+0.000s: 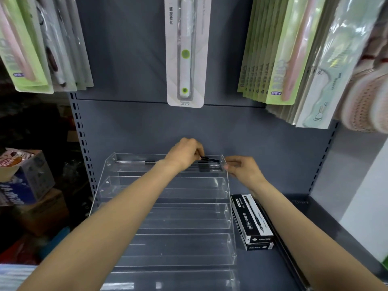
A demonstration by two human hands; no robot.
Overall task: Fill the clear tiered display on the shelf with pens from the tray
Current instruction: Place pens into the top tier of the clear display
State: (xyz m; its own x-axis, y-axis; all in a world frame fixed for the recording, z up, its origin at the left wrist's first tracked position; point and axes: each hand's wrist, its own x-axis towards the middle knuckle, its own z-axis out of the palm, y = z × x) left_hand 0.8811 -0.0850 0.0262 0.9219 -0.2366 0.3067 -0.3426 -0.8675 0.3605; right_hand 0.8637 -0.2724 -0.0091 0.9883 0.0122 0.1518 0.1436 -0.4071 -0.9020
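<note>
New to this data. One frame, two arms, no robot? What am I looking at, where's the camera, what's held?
No robot here: a person works with bare hands, and the single picture comes from a camera worn on the head, looking forward and down. On the grey shelf stands a clear tiered display; only its top tier holds a few pens, the lower tiers look empty. The left hand pinches a black pen and lays it in that top tier. The right hand grips the display's upper right corner, seemingly steadying it. Beside the display lie stacked black pen boxes. Packaged goods hang above.
</note>
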